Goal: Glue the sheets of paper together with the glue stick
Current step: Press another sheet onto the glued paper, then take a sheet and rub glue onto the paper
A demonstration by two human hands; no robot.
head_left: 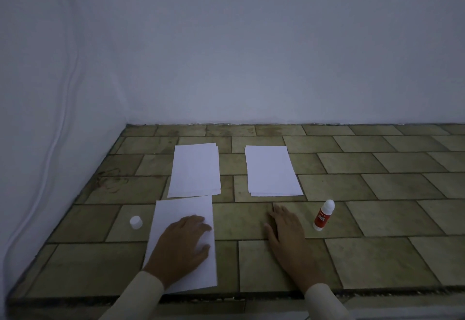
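Note:
A white sheet (176,212) lies near the front edge of the tiled counter, and my left hand (185,243) rests flat on it with fingers spread. My right hand (286,231) lies flat on the bare tiles to the right of that sheet, holding nothing. A red and white glue stick (323,215) stands upright just right of my right hand, its cap off. The white cap (136,222) stands on the tiles left of the sheet. Farther back lie two small stacks of white paper, the left stack (195,170) and the right stack (273,171).
The tiled counter (377,194) meets white walls at the back and left. A white cable (59,123) hangs down the left wall. The counter's front edge (226,297) runs just below my wrists.

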